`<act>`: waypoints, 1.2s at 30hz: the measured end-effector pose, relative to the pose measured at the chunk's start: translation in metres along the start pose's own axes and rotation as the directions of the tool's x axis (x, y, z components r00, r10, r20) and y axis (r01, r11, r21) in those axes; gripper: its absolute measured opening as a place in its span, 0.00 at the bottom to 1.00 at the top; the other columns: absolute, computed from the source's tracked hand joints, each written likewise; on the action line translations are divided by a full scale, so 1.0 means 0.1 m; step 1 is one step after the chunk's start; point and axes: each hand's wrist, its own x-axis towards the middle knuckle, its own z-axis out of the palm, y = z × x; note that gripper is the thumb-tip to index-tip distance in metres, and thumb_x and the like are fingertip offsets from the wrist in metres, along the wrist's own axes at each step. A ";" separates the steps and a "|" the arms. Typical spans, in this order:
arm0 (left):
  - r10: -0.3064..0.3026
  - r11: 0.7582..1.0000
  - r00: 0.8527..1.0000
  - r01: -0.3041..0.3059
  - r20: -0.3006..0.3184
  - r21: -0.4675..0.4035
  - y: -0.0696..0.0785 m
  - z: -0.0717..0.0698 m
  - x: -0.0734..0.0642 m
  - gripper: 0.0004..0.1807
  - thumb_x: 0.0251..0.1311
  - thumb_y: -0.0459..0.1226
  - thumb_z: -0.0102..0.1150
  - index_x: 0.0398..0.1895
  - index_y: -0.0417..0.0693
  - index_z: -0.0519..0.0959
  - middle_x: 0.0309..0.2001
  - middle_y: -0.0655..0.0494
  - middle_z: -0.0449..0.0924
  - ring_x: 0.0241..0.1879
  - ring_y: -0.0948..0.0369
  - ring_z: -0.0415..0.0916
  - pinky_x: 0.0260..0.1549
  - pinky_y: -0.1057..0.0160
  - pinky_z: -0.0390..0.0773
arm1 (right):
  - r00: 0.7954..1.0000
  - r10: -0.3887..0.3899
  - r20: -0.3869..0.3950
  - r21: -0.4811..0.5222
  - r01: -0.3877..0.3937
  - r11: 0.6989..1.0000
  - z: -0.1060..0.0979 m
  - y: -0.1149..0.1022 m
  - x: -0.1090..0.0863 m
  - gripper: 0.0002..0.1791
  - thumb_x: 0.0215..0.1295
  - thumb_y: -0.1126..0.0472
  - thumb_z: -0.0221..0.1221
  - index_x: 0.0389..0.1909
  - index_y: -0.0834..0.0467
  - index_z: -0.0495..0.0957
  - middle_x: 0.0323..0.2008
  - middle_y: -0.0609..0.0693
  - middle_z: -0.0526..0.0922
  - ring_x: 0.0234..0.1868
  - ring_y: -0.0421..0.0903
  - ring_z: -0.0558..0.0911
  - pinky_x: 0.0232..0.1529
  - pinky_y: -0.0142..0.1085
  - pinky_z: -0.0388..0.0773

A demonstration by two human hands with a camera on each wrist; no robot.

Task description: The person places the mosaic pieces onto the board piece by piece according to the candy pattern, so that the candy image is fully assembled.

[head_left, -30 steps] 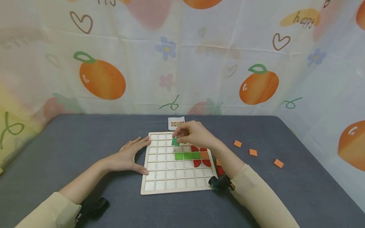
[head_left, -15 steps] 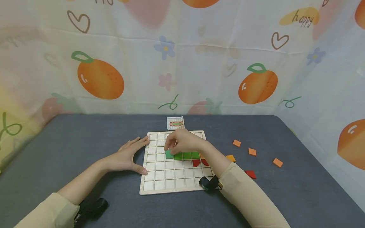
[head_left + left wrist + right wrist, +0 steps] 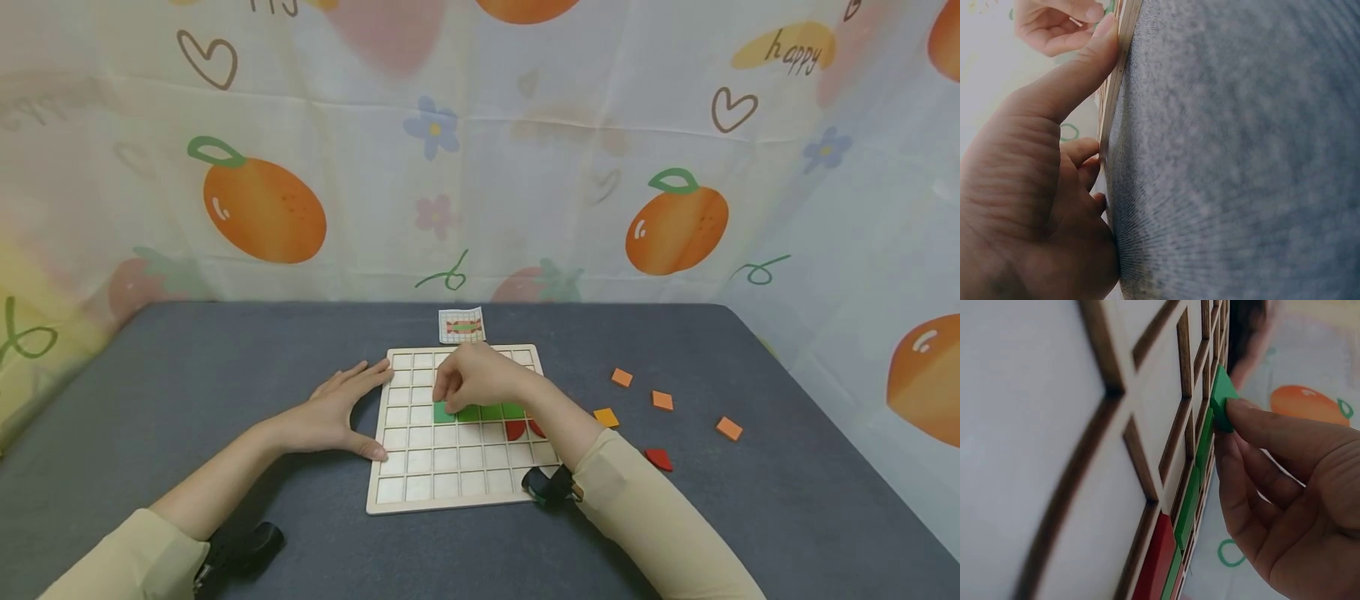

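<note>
On the table lies a wooden grid board (image 3: 420, 483) with white cells. My right hand (image 3: 483, 373) pinches a green square tile (image 3: 441, 414) between thumb and fingers, at the left end of a row of green tiles (image 3: 491, 412). In the right wrist view the pinched tile (image 3: 1222, 400) stands tilted over its cell, right beside the seated tiles. Red rounded pieces (image 3: 515, 430) sit below the row's right end, partly behind my right wrist. My left hand (image 3: 337, 412) is spread along the board's left edge, thumb and fingertips touching the frame (image 3: 1116, 81).
A small pattern card (image 3: 461, 326) lies behind the board. To the right are loose pieces: several orange squares, among them one orange tile (image 3: 662, 400), a yellow-orange tile (image 3: 606, 417) and a red piece (image 3: 658, 459). A printed cloth (image 3: 525, 167) hangs behind the table.
My right hand has brought the green tile down and left from the upper cells to the left end of the green row. The left hand stays at the board's edge.
</note>
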 end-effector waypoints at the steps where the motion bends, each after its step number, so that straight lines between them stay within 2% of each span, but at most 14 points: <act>1: -0.001 1.000 1.000 0.001 0.000 0.000 0.00 0.00 0.00 0.63 0.41 0.58 0.76 0.78 0.44 0.54 0.81 0.44 0.44 0.78 0.35 0.35 0.69 0.26 0.36 | 1.000 0.002 0.000 -0.005 -0.002 1.000 0.00 0.00 0.00 0.05 0.58 0.68 0.67 0.35 0.58 0.86 0.30 0.51 0.88 0.28 0.36 0.82 0.32 0.27 0.78; 10: -0.002 1.000 1.000 0.002 -0.002 0.005 0.01 -0.01 0.00 0.63 0.41 0.58 0.76 0.78 0.44 0.54 0.81 0.44 0.44 0.78 0.35 0.35 0.69 0.27 0.36 | 1.000 -0.004 -0.005 -0.046 0.004 0.999 0.03 0.02 0.03 0.04 0.58 0.67 0.68 0.34 0.56 0.87 0.29 0.48 0.87 0.28 0.36 0.80 0.32 0.26 0.77; 17: 0.000 1.000 1.000 0.000 -0.003 0.013 0.00 0.00 0.00 0.63 0.40 0.59 0.76 0.78 0.44 0.54 0.81 0.45 0.44 0.78 0.35 0.36 0.69 0.27 0.37 | 0.999 -0.030 -0.013 -0.081 0.029 0.996 0.00 -0.02 0.02 0.08 0.59 0.66 0.67 0.39 0.56 0.85 0.29 0.48 0.84 0.29 0.38 0.77 0.32 0.27 0.74; 25: 0.002 1.000 1.000 -0.002 -0.004 0.021 -0.02 0.01 0.01 0.64 0.40 0.59 0.76 0.78 0.44 0.53 0.81 0.45 0.44 0.78 0.35 0.36 0.69 0.26 0.37 | 0.998 0.023 -0.054 -0.103 -0.029 0.994 -0.16 -0.01 -0.09 0.10 0.64 0.62 0.63 0.46 0.54 0.84 0.34 0.46 0.85 0.37 0.38 0.82 0.42 0.31 0.78; 32: 0.009 1.000 1.000 -0.008 -0.005 0.020 -0.02 0.01 0.01 0.64 0.40 0.59 0.76 0.78 0.44 0.53 0.81 0.45 0.44 0.78 0.36 0.36 0.70 0.28 0.36 | 0.996 0.038 -0.086 -0.060 -0.044 0.997 -0.34 0.11 -0.24 0.13 0.66 0.60 0.62 0.50 0.57 0.83 0.37 0.49 0.85 0.36 0.42 0.81 0.38 0.32 0.77; 36: 0.010 1.000 1.000 -0.010 -0.005 0.021 -0.01 0.01 0.01 0.64 0.40 0.59 0.76 0.78 0.44 0.53 0.81 0.45 0.44 0.78 0.36 0.36 0.71 0.28 0.36 | 0.992 0.071 -0.108 -0.026 -0.075 0.997 -0.44 0.19 -0.34 0.14 0.67 0.59 0.61 0.52 0.58 0.82 0.37 0.50 0.85 0.38 0.46 0.82 0.39 0.34 0.78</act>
